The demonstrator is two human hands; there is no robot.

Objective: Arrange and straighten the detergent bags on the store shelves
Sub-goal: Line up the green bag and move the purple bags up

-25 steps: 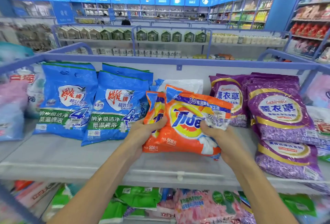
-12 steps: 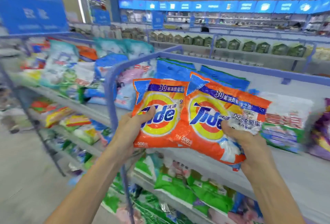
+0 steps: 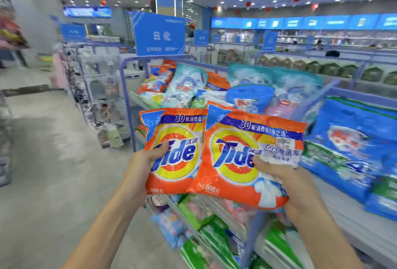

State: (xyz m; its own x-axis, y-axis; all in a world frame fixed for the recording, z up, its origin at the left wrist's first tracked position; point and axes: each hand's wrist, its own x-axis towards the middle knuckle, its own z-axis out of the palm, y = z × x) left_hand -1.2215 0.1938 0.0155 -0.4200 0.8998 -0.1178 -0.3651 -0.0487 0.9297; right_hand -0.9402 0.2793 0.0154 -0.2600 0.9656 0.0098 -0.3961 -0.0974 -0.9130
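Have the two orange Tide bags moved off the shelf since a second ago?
Yes. The orange Tide bags, held in both hands, went left, from between the blue bags and purple ones to left of the blue bags.

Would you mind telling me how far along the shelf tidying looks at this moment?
Done: the blue bags on the right shelf lie in an orderly row. In hand: two orange Tide bags, the left hand gripping one and the right hand the other, both off the shelf. Left: shelving these, and straightening the jumbled pile of bags at the shelf's far end.

Left hand and right hand raised forward, fingers clenched, forearms extended.
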